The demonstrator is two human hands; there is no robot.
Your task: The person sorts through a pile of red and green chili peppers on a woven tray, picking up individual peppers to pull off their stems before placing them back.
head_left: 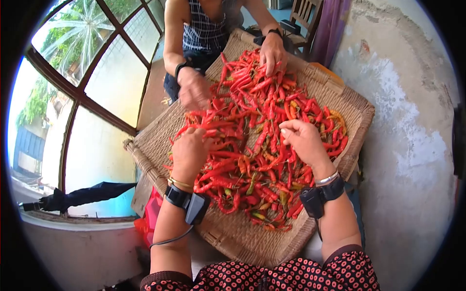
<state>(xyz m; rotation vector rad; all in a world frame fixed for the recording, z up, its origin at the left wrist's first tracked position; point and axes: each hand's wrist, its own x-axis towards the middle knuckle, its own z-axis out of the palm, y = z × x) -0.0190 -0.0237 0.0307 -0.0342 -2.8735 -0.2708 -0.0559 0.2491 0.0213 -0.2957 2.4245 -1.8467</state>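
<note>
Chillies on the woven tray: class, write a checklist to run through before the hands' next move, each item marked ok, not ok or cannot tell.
1. Chillies resting on the woven tray: ok.
2. Left hand apart from the co-worker's blurred hand: ok, a gap shows.
3. Left hand gripping a chilli: cannot tell, grip hidden.
4. Right hand gripping a chilli: cannot tell.
5. Chillies all red: not ok, a greenish one lies among them.

The left forearm point(171, 245) and the right forearm point(341, 225) are stretched forward, well apart. The left hand point(188, 154) is held back-up, its fingers curled and partly hidden; the right hand point(307, 141) is angled inward, with its fingers bent.
</note>
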